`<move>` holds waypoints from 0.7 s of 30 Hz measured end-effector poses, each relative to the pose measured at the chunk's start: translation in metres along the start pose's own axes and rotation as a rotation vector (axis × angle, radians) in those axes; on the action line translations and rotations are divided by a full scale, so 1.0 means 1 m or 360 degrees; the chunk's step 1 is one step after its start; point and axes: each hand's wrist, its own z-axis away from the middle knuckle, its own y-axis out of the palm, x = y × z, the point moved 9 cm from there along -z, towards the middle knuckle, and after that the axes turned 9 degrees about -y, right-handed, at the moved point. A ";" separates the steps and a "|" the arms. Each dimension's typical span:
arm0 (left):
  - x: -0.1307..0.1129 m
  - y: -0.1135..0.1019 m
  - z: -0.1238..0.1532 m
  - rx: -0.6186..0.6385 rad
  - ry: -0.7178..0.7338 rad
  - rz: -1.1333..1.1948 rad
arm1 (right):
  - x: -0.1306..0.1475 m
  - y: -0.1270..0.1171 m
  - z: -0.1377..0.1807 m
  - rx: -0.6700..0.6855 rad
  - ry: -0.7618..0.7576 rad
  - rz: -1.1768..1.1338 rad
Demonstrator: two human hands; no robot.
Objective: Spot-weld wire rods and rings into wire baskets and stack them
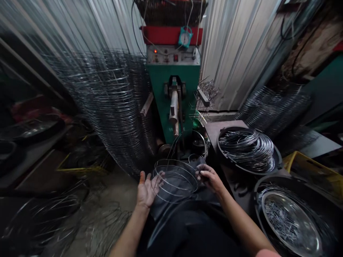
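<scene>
Right, your wire frame [175, 182], made up of several thin round hoops, is between your two hands, above the dark cloth [193, 232] over your lap. Your left hand [148, 187] is turned palm up at the frame's left side, its thumb and fingers spread well apart, with the fingertips reaching in among the hoops. Your right hand [210, 176] is at the opposite side, its fingers curled in close to the thumb beside the wire; you cannot tell from here whether they pinch it.

Just beyond the frame stands a green machine [155, 92], its metal arm [174, 107] pointing towards you. On its control panel [171, 59] a red light [155, 51] glows, and a teal dial scale [185, 36] sits above. To the left of the machine rises a tall stack of wire baskets [112, 107].

On your right, a black basin [218, 142] on the bench [223, 125] holds a heap of wire hoops [259, 151]. Nearer you, a larger basin [256, 189] carries a shiny metal bowl [308, 225] with short metal pieces [280, 219] in it. A yellow crate [316, 169] stands behind that basin.
</scene>
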 end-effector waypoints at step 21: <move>0.029 0.009 -0.020 -0.0022 0.0670 -0.1057 | 0.006 0.046 -0.084 0.0048 0.0036 0.0213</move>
